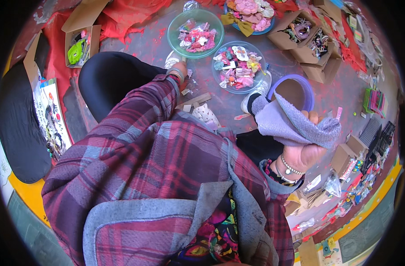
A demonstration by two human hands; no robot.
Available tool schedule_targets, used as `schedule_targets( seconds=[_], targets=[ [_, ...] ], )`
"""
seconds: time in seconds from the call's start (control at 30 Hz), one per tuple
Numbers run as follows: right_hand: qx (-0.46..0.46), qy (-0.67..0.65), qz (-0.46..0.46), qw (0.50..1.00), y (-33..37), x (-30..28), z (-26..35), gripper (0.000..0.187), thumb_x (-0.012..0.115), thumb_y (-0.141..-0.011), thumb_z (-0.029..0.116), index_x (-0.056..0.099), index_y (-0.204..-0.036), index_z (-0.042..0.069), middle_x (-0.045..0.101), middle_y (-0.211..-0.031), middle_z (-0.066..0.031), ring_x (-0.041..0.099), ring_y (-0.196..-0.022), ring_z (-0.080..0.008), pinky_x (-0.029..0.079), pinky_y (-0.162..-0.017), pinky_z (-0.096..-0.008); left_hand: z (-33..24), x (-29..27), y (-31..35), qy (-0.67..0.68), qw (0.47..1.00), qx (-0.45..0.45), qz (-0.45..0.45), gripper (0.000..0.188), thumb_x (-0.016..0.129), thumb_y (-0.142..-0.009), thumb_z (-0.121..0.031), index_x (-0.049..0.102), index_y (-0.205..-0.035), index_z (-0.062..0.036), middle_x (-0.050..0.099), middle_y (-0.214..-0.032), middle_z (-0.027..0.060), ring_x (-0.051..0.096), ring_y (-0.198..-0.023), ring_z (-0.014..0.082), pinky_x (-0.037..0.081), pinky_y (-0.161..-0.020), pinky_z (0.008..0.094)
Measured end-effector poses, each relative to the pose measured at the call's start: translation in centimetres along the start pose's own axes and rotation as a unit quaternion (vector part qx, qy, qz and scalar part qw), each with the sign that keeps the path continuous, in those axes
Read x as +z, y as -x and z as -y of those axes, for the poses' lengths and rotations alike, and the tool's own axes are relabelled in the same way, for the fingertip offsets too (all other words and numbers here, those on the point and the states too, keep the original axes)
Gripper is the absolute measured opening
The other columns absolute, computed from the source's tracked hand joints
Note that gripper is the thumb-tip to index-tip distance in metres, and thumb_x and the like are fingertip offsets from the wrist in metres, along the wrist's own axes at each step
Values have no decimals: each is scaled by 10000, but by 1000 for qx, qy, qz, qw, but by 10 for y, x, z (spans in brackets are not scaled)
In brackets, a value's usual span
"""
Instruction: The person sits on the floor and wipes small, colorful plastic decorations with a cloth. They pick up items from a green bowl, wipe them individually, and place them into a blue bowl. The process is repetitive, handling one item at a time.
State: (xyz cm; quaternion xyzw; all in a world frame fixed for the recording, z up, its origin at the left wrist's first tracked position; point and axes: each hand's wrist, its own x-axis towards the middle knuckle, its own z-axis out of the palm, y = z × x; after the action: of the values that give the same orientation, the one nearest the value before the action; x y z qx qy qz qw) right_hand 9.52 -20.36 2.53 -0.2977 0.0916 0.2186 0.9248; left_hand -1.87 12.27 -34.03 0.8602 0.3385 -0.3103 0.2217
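My right grip (pixel 305 155) is curled around a folded lavender cloth (pixel 275 119), fingertips showing past its far edge, and the cloth hangs out to the left, just beside a round purple-rimmed container (pixel 309 94). My left grip (pixel 179 69) is close to the near edge of a greenish see-through bowl (pixel 172 44); from this angle I can't tell whether its fingers are spread or pinching something. That bowl holds pink and white scraps. Right of it, a clear bowl (pixel 241 90) carries pink, white, teal and yellow pieces, a yellow bow among them. Behind, a blue-rimmed bowl (pixel 261 32) is heaped with pink and cream fabric pieces, a mustard bow drooping over its side. An open cardboard box (pixel 95 42) at the upper left holds a bright green item (pixel 76 52); cardboard boxes (pixel 318 72) at the upper right hold tangled, cord-like bundles (pixel 301 29).
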Motion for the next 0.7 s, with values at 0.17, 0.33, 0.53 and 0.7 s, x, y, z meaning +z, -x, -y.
schedule_targets(
  seconds=[0.17,0.33,0.53,0.7],
  targets=[
    [-4,24,-37,999,-9,9,-5,258,527,-864,301,563,-815,50,491,-792,-85,462,-781,-215,399,-783,-395,-9,24,5,-69,995,42,60,282,514,-826,-128,494,-1097,-53,537,-1112,217,550,-1022,373,455,-848,432],
    [-26,65,-77,995,-13,9,-7,294,538,-862,310,539,-773,30,480,-781,-93,405,-709,-185,386,-677,-341,-27,31,5,-90,992,15,90,280,528,-832,-148,481,-1094,-60,504,-1154,229,536,-1058,373,444,-874,442],
    [-33,42,-67,996,-15,10,-8,288,539,-857,316,547,-797,34,489,-778,-100,409,-695,-188,391,-673,-339,-25,28,-11,-92,990,28,107,286,513,-827,-146,544,-1093,-44,548,-1130,218,557,-1029,353,460,-856,422],
    [-12,31,-13,999,-9,2,-4,257,534,-851,319,570,-826,66,513,-800,-105,452,-766,-225,386,-758,-382,-59,7,4,-139,941,226,210,254,538,-810,-170,610,-1018,-45,600,-1049,171,591,-926,302,481,-751,382]
  ],
)
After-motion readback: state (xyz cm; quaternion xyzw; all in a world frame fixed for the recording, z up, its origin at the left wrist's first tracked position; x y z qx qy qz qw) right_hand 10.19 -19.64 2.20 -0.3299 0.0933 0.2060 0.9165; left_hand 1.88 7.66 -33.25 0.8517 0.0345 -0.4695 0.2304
